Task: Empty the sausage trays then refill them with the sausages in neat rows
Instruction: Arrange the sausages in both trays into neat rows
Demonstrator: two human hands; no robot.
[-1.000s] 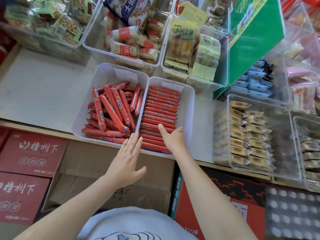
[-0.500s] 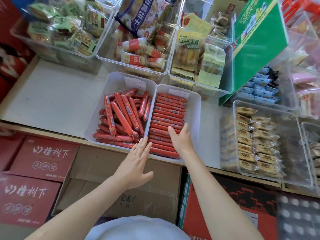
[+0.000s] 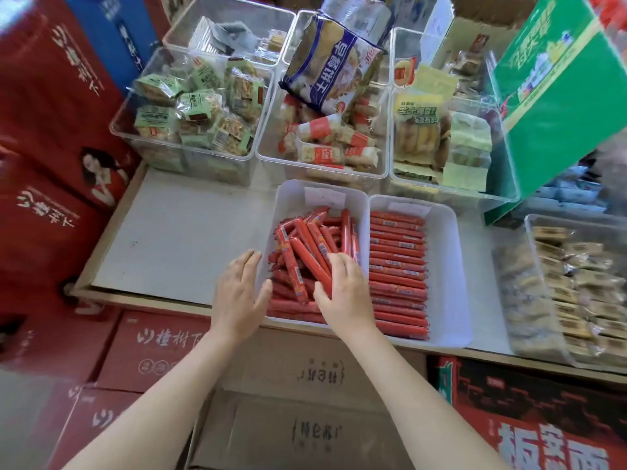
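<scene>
With the right hand (image 3: 342, 293) curled on jumbled sausages (image 3: 305, 256) in the left tray (image 3: 288, 198) and the left hand (image 3: 237, 290) spread at 9 o'clock, loose sausages may be spilled if gripped weakly.

red cartons (image 3: 159, 347) printed 椰树下, blue bag (image 3: 325, 69) 早餐饼

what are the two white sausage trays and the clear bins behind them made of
The two white rectangular sausage trays look like matte, slightly translucent plastic: rounded moulded corners, soft sheen. The clear rectangular snack bins behind seem hard glossy plastic, possibly acrylic: see-through walls, bright edge glints. The red sausage sticks appear wrapped in shiny plastic film.
</scene>
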